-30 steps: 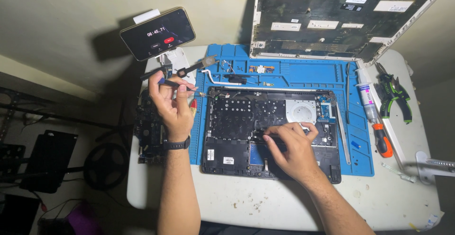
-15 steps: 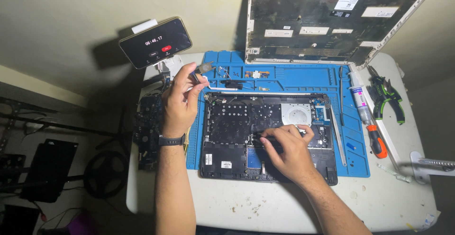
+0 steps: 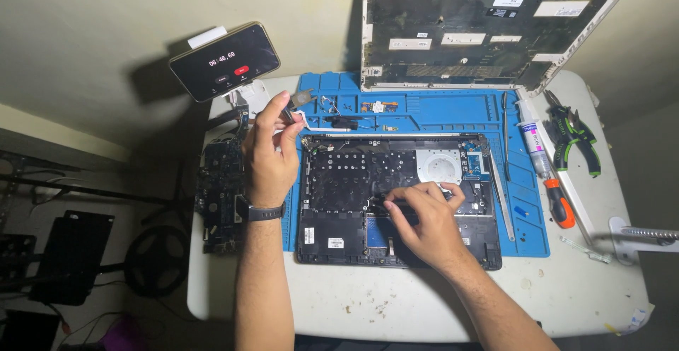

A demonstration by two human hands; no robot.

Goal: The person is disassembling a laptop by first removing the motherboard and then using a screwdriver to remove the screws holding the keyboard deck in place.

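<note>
White table [image 3: 396,308], dim room. On it lies a blue work mat [image 3: 431,103]; a detached laptop lid [image 3: 488,25], inner side out, leans against the wall behind the mat.

Opened laptop base [image 3: 396,195] lies flat on the mat's near half, underside of the keyboard deck exposed: black perforated plate, round pale patch to the right, small boards near the right edge. Judged rigid overall but thin; best lifted by the outer frame edges, never by the boards or ribbon cables, which look fragile.

Bare circuit board [image 3: 219,188] lies off the mat's left edge, beside the left wrist.

Right hand [image 3: 424,223] rests on the base's middle, fingers curled down and pressing at a spot on the plate; whether it pinches anything, I cannot tell.

Left hand [image 3: 272,153], wristwatch on, is raised over the mat's upper-left corner, closed around a small dark tool [image 3: 300,100] with its tip pointing right. Tool judged light and stiff; a fingertip pinch suffices.

Phone [image 3: 225,61] on a stand shows a timer. Red-handled screwdriver [image 3: 555,195], green-handled pliers [image 3: 576,142] and a syringe tube [image 3: 532,135] lie right of the base. Loose small parts [image 3: 375,107] sit in the mat's top trays; easily lost.
</note>
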